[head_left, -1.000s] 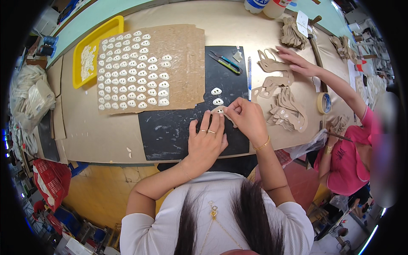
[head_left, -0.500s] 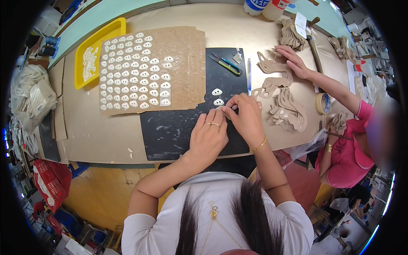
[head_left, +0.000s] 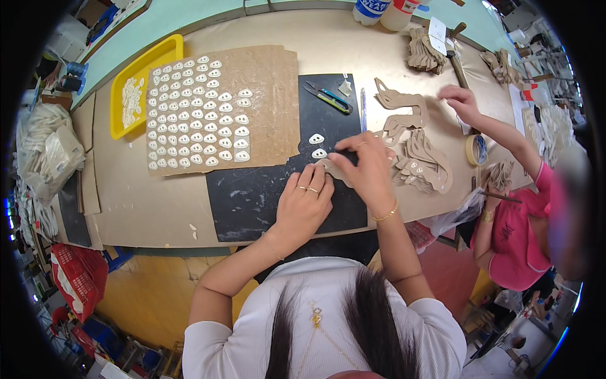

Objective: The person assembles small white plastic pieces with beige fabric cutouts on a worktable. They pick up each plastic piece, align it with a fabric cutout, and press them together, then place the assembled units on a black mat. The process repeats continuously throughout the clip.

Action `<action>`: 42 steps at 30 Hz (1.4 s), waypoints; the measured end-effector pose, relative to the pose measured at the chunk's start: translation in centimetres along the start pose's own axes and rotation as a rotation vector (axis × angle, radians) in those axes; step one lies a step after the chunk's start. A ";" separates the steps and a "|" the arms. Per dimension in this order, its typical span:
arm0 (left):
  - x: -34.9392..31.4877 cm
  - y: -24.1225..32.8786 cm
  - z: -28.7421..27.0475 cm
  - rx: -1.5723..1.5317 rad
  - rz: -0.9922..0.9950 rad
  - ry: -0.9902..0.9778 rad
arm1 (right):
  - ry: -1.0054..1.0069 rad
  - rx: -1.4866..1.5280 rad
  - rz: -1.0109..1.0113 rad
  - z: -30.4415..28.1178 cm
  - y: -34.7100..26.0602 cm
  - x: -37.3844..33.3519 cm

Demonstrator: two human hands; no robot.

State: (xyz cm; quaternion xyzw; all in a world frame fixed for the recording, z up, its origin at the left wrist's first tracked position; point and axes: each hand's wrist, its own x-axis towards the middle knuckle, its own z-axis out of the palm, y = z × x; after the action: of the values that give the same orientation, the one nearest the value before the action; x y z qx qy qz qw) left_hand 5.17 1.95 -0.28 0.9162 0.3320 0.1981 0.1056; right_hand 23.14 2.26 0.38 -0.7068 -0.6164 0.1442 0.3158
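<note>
I judge that I am at the step of setting the tan piece [head_left: 332, 170] in place by touch. It lies on the dark mat [head_left: 252, 208], just nearer than two white pieces [head_left: 319, 153] with dark holes, and runs to the right beneath my other hand. My left hand [head_left: 304, 205] rests with its fingers stretched forward, their tips touching the left end of the tan piece; I cannot tell whether the thumb pinches it from below. My right hand [head_left: 369, 170] hovers over the piece's right part, thumb and forefinger parted, and I see nothing gripped between them. More white pieces stand in rows on the cardboard sheet [head_left: 278, 101] to the far left, and a stack of tan cut-outs [head_left: 423, 164] lies to the right.

As I see it, the next move calls for a steady left hand and a light, exact right fingertip, so that nothing slides and the two white pieces go unbumped.
</note>
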 end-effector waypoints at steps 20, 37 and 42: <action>-2.2 1.9 1.5 -0.098 -0.017 -0.007 | -0.102 0.265 0.612 -2.5 1.9 -7.0; -4.2 2.8 1.8 -0.328 -0.075 0.048 | 0.100 0.618 0.395 -8.1 0.4 -3.4; -4.4 2.8 1.9 -0.291 -0.070 0.042 | 0.263 0.668 0.462 -10.8 2.8 -3.5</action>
State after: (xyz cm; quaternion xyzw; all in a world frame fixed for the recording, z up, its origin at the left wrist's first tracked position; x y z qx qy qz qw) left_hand 4.48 -3.15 -2.37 0.8747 0.3337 0.2593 0.2375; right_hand 31.05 -4.13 6.18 -0.6976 -0.3155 0.3116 0.5628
